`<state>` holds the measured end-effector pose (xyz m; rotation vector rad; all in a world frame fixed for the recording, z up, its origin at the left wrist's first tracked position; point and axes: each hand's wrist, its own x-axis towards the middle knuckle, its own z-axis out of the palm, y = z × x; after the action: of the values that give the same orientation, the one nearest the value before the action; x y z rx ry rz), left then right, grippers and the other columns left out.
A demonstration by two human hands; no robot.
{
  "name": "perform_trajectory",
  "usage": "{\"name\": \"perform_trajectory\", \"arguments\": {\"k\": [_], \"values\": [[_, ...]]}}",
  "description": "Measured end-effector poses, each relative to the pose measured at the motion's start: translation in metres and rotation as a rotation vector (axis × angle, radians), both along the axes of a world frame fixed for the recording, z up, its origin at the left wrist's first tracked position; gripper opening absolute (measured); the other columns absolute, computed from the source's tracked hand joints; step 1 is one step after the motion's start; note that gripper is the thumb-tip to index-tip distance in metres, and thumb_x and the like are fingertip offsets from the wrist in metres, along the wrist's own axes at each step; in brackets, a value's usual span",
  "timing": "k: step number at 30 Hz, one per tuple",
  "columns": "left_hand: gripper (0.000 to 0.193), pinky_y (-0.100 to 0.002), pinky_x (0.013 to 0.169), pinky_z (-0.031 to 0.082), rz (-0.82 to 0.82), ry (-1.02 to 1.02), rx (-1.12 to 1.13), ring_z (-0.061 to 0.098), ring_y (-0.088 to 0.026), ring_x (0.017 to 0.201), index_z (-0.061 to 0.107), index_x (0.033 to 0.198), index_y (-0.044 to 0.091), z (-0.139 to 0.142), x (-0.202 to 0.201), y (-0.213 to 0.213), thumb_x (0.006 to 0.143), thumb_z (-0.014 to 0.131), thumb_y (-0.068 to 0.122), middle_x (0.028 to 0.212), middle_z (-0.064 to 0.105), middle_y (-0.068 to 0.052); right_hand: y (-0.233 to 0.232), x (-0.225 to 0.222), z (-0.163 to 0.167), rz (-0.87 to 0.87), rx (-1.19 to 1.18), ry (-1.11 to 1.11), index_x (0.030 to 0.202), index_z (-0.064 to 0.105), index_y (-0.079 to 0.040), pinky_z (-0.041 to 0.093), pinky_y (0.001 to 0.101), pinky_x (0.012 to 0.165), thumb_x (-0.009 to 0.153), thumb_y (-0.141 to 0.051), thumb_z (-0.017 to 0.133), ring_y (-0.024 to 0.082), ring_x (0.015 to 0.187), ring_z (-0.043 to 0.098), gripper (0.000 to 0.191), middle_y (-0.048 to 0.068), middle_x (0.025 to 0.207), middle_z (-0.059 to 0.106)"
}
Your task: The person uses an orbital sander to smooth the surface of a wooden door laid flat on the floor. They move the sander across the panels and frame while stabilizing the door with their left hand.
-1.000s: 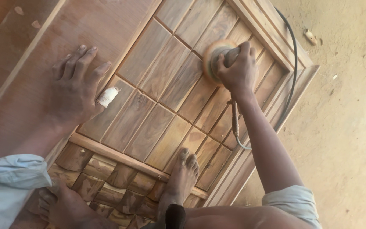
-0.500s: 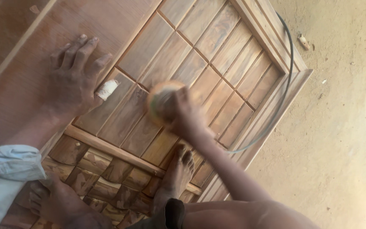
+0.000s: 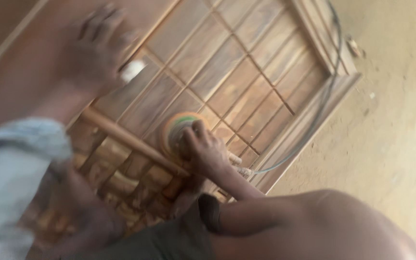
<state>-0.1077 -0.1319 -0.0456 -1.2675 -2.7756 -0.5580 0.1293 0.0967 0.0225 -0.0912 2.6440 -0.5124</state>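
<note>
Head view, setting: A paneled wooden door (image 3: pixel 246 72) lies flat on a sandy floor (image 3: pixel 396 125), its grid of rectangular panels running toward the far right; the frame is motion-blurred.
Right hand: The right hand (image 3: pixel 208 151) grips a round disc sander (image 3: pixel 181 132), fingers curled tight over its top, the pad pressed to a panel just beside the thick cross rail (image 3: pixel 126 139) near the middle of the door.
Left hand: The left hand (image 3: pixel 95 53) rests far left on the door's plain board, fingers spread wide and flat, holding nothing; a small pale block (image 3: pixel 133 71) lies just beside it.
Cord: A thin cable (image 3: pixel 314 120) loops from the sander along the door's right edge.
Technique, as judged: Keeping the disc flat, moving with the grain, and the cable clear of the pad would give an even finish.
Foreground: A bare knee (image 3: pixel 314 226) fills the near right.
</note>
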Motion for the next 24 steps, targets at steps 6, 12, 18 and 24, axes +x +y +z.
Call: {"name": "perform_trajectory", "arguments": {"k": [6,12,18,24], "values": [[0.064,-0.056,0.121,0.032,0.033,0.045,0.003,0.035,-0.037,0.153,0.059,0.148,0.015,-0.002,-0.009,0.002,0.094,0.074,0.046,0.163,0.04,-0.018,-0.002,0.003,0.016,0.027,-0.049,0.255,0.113,0.058,-0.009,0.059,0.0448,0.052,0.085,-0.034,0.079,0.036,0.084,0.072,0.043,0.018,0.116,0.054],[0.068,-0.054,0.125,0.034,0.031,-0.176,-0.012,0.039,-0.037,0.15,0.057,0.154,0.013,-0.002,-0.006,0.001,0.093,0.076,0.038,0.16,0.044,-0.016,-0.003,0.007,0.012,-0.033,-0.05,0.248,0.106,0.06,-0.009,0.058,0.0439,0.051,0.086,-0.034,0.08,0.033,0.075,0.071,0.037,0.015,0.112,0.057],[0.065,-0.053,0.123,0.031,0.008,0.08,0.09,0.037,-0.036,0.151,0.06,0.142,0.012,-0.008,-0.015,0.004,0.091,0.078,0.046,0.16,0.044,-0.019,-0.007,-0.007,0.021,-0.014,-0.046,0.245,0.109,0.06,-0.011,0.058,0.0464,0.053,0.083,-0.036,0.082,0.035,0.076,0.07,0.042,0.015,0.115,0.057],[0.075,-0.051,0.116,0.041,0.228,-0.296,0.62,0.049,-0.038,0.137,0.049,0.143,0.011,0.042,0.023,0.07,0.085,0.083,0.045,0.142,0.053,-0.019,0.0,-0.027,0.046,-0.137,-0.261,0.094,0.14,0.048,-0.01,0.054,0.0515,0.087,0.076,-0.049,0.081,0.04,0.102,0.065,0.082,0.019,0.139,0.047]]}}
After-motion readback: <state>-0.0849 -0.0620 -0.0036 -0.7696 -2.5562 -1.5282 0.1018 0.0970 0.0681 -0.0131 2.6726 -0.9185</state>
